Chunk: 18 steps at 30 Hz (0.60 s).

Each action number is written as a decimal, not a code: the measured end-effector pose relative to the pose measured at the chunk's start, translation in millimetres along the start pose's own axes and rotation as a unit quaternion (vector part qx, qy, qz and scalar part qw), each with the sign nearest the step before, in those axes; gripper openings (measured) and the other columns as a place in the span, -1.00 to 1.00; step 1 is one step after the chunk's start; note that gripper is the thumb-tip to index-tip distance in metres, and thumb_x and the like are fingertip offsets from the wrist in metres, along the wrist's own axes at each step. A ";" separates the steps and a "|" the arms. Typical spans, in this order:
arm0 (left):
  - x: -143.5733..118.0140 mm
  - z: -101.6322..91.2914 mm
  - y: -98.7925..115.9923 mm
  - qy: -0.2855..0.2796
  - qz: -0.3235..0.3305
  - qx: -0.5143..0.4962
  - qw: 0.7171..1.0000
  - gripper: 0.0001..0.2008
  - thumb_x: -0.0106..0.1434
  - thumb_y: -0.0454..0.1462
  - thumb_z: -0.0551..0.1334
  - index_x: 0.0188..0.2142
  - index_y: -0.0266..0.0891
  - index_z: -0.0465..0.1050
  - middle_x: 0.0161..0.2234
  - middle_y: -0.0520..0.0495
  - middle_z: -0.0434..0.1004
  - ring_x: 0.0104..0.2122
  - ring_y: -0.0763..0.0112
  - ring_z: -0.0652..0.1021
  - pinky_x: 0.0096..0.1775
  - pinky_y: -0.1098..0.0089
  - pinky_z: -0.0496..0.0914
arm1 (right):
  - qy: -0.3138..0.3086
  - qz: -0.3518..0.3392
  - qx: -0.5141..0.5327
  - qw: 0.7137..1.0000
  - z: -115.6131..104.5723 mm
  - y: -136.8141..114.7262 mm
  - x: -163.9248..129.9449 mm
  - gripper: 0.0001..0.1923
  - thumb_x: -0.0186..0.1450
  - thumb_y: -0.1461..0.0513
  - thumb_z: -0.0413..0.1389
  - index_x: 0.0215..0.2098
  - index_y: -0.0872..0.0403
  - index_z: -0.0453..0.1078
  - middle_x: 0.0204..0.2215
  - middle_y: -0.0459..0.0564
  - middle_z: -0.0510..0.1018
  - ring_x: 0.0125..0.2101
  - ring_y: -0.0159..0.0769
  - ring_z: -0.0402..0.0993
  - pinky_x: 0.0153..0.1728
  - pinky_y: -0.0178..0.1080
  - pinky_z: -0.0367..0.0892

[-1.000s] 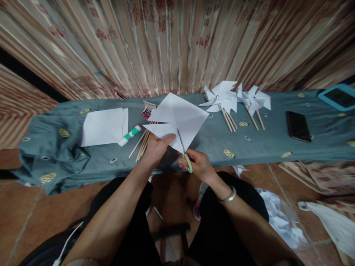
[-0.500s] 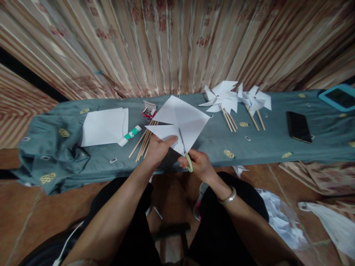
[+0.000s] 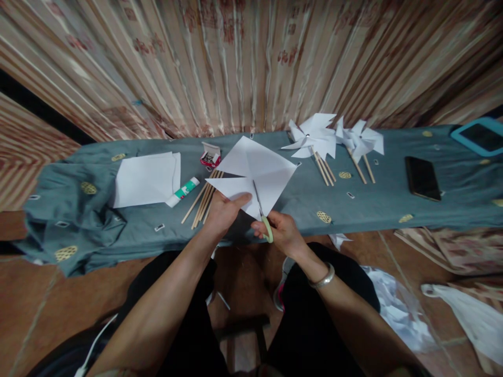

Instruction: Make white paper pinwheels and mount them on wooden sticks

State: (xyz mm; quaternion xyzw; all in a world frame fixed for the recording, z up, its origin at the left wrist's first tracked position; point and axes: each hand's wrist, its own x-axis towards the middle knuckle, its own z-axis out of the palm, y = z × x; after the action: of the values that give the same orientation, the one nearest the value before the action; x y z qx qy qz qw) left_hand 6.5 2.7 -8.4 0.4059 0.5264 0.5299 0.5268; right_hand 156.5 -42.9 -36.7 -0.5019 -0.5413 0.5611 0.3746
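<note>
My left hand (image 3: pixel 226 209) pinches a square sheet of white paper (image 3: pixel 269 165) near its lower left edge, thumb on top. A slit opens the sheet on its left side, towards the middle. My right hand (image 3: pixel 281 230) is closed on the light green handles of a pair of scissors (image 3: pixel 267 229). Their blades lie on the paper's lower corner, pointing up towards its centre. Just left of the sheet are several wooden sticks (image 3: pixel 202 201), partly under the paper and my left hand, and an open red box of small metal pins (image 3: pixel 211 155).
White paper sheets (image 3: pixel 145 178) and a glue stick (image 3: pixel 183 191) lie on the left of the cloth-covered table (image 3: pixel 377 209). Paper pinwheels (image 3: pixel 314 137) on sticks, a black phone (image 3: pixel 423 178) and a blue-framed device (image 3: pixel 481 137) are to the right. A bag of paper scraps (image 3: pixel 396 309) sits on the floor.
Almost nothing differs. The view has shifted very slightly, while both hands, the paper and the scissors keep their places.
</note>
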 end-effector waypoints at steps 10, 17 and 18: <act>0.3 0.0 -3.1 -0.001 -0.001 -0.008 1.000 -0.75 -0.13 -0.24 0.39 -0.40 -0.26 0.53 -0.35 -0.10 0.62 -0.34 0.23 0.58 -0.16 0.22 0.45 | 0.002 0.015 0.021 1.000 2.5 -3.2 0.7 -0.53 0.04 -0.15 0.28 -0.44 0.09 0.45 -0.64 -0.11 0.52 -0.63 -0.42 0.40 -0.56 -0.34 0.31; 2.0 -1.8 -4.2 -0.002 0.006 -0.008 1.000 -0.73 -0.13 -0.24 0.40 -0.38 -0.27 0.55 -0.34 -0.11 0.63 -0.35 0.23 0.58 -0.18 0.24 0.46 | -0.016 0.004 0.009 1.000 1.8 3.6 -0.4 -0.56 0.12 -0.12 0.24 -0.40 0.09 0.46 -0.59 -0.08 0.55 -0.58 -0.39 0.45 -0.50 -0.32 0.36; 3.1 -2.5 -4.1 0.001 0.009 -0.010 1.000 -0.73 -0.13 -0.24 0.40 -0.37 -0.28 0.55 -0.34 -0.12 0.63 -0.34 0.23 0.58 -0.18 0.24 0.46 | -0.024 0.002 -0.001 1.000 1.1 4.5 -1.0 -0.56 0.14 -0.12 0.23 -0.40 0.09 0.46 -0.57 -0.07 0.55 -0.56 -0.37 0.46 -0.48 -0.31 0.37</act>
State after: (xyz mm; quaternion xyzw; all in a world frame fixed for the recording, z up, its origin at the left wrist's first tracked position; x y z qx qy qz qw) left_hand 4.2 5.0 -13.1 0.4045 0.5183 0.5401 0.5255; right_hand 156.2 -44.8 -41.1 -0.4899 -0.5491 0.5735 0.3600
